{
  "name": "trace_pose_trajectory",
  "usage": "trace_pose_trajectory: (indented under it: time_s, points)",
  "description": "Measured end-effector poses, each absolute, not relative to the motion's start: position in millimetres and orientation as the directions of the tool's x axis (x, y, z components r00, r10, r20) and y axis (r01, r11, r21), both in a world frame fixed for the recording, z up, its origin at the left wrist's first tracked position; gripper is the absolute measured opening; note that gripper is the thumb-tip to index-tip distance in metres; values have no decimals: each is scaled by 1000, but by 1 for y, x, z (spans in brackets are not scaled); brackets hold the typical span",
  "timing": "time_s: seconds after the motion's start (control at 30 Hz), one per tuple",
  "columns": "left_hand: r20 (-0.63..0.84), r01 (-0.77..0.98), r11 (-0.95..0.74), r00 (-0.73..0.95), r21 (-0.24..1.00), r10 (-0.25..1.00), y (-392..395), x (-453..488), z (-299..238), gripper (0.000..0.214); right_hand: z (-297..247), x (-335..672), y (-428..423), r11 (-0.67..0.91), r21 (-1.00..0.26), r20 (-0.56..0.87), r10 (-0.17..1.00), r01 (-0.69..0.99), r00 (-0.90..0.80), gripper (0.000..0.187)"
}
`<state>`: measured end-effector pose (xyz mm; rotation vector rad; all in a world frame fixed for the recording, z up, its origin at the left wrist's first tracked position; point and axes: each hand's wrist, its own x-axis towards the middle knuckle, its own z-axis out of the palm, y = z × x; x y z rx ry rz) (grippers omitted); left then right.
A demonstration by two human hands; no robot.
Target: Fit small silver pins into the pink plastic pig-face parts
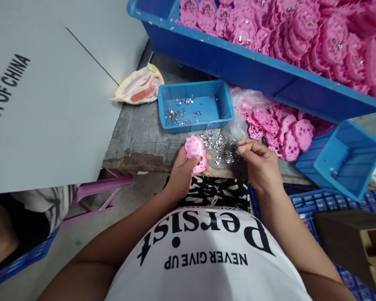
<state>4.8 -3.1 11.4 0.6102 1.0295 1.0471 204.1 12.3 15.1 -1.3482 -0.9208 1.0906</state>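
In my left hand (183, 169) is a pink plastic shell piece (194, 151), with the thumb pressed on its lower part and the fingers behind it. My right hand (260, 161) is closed in a pinch just right of a scatter of small shiny metal parts (219, 146); what sits between its fingertips is too small to make out. Behind the scatter stands a shallow blue tray (207, 123) with more such metal bits on its floor. Beyond my right hand lies a heap of pink shell pieces (288, 133), partly beside a clear plastic bag (241, 121).
A large blue bin (238, 62) full of pink pieces spans the back right. A tilted blue box (347, 154) stands at the right table edge. A fruit peel (141, 85) lies left of the tray, near a large grey panel (56, 104). A cardboard box (341, 234) sits lower right.
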Motion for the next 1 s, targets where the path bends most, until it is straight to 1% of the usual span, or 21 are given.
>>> trace_pose_trajectory:
  time_s: [0.07, 0.13, 0.2, 0.3, 0.43, 0.57, 0.7, 0.77, 0.9, 1.0]
  points:
    - [-360, -465, 388, 153, 796, 920, -5, 9, 14, 42, 16, 200, 8, -63, -996, -76, 962, -60, 263, 10]
    - [-310, -524, 360, 185, 772, 933, -6, 15, 17, 59, 17, 195, 2, -41, -999, -39, 972, 1, 230, 12]
    - [-251, -581, 332, 218, 743, 943, -6, 20, 19, 70, 19, 188, -5, -21, -998, -10, 986, 67, 165, 13]
    - [-181, -657, 307, 254, 689, 950, -8, 28, 22, 76, 23, 177, -12, 14, -992, 27, 995, 128, 94, 15]
    - [-144, -708, 301, 274, 638, 951, -13, 33, 22, 87, 27, 168, -14, 77, -983, 90, 993, 169, 75, 20]
    - [-117, -676, 277, 274, 683, 955, -16, 36, 19, 94, 26, 163, -13, 103, -983, 117, 989, 152, 89, 24]
    - [-130, -627, 265, 253, 732, 959, -18, 36, 12, 87, 23, 160, -14, 92, -990, 105, 988, 109, 116, 27]
    - [-129, -580, 244, 233, 777, 964, -20, 36, 10, 85, 21, 158, -14, 88, -993, 98, 987, 82, 126, 27]
    - [-154, -465, 238, 212, 853, 965, -23, 37, 11, 94, 19, 155, -15, 78, -995, 85, 987, 57, 133, 28]
    - [-155, -462, 248, 231, 851, 961, -23, 38, 13, 99, 18, 155, -16, 74, -997, 78, 988, 35, 136, 29]
